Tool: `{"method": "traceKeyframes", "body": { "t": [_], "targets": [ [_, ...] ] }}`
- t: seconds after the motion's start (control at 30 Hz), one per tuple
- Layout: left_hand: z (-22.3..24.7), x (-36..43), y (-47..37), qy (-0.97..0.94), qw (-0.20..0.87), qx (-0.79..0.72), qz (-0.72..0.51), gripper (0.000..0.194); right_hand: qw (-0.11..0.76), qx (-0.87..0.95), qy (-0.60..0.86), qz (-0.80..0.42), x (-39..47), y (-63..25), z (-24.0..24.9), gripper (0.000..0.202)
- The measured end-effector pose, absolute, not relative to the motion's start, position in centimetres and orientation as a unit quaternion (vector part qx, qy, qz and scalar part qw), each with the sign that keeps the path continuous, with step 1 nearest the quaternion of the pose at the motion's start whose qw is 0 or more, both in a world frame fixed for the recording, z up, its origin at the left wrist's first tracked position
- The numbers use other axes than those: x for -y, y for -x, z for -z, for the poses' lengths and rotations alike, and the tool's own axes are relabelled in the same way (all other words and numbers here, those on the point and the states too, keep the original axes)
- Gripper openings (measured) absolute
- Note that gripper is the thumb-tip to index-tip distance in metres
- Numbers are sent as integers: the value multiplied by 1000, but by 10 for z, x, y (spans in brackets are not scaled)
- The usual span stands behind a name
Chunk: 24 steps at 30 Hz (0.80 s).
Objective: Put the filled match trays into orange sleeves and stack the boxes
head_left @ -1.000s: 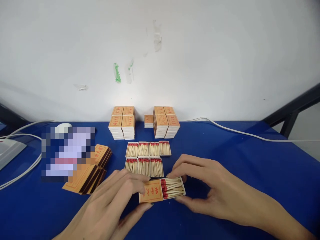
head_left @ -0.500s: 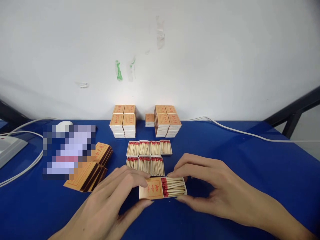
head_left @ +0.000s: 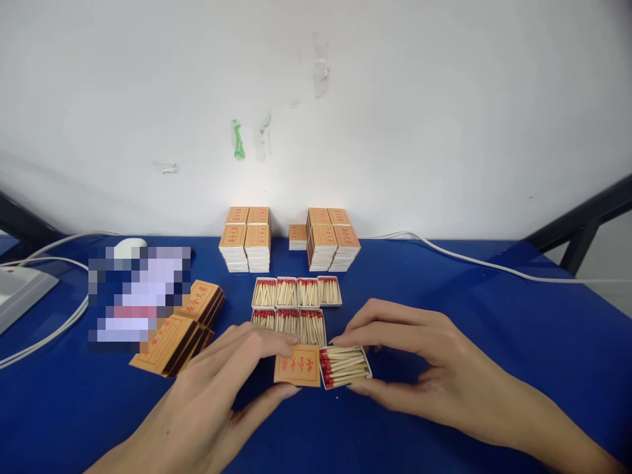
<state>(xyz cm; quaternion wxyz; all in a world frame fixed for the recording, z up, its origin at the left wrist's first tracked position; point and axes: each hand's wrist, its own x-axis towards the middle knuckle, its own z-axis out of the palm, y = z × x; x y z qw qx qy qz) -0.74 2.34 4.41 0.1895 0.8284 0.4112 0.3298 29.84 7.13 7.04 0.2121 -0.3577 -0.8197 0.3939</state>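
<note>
My left hand [head_left: 247, 368] grips an orange matchbox sleeve [head_left: 299, 366] with red lettering, its fingers on the far edge and thumb on the near edge. Between the fingers and thumb of my right hand [head_left: 399, 359] is a white matchbox tray [head_left: 366, 378] full of red-tipped matches [head_left: 343, 367]. The tray's left end meets the sleeve's right end at a slight angle; whether it sits inside cannot be made out. Just beyond them, two rows of filled trays [head_left: 308, 292] lie side by side, the nearer row partly behind my left fingers.
Stacks of closed matchboxes [head_left: 245, 249] and more matchboxes [head_left: 333, 249] stand by the wall, with a small stack [head_left: 297, 237] between. Flat sleeves [head_left: 172, 339] pile up at left beside a pixelated phone-like object [head_left: 153, 283]. White cables [head_left: 474, 266] cross the blue table [head_left: 444, 434].
The sleeve has tipped so its top faces me more, and the tray has turned slightly against it. Both hands keep their grip. The whole view has shifted a little.
</note>
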Motion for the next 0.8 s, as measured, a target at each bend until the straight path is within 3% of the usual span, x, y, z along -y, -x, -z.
{"method": "traceKeyframes", "body": {
  "t": [0.6, 0.8],
  "targets": [
    [-44, -20, 11, -803, 226, -430, -346, 29, 279, 851, 301, -326, -69, -295, -66, 33],
    [-45, -21, 13, -804, 222, -441, -332, 31, 289, 863, 279, -308, -70, -296, -66, 43]
  ]
}}
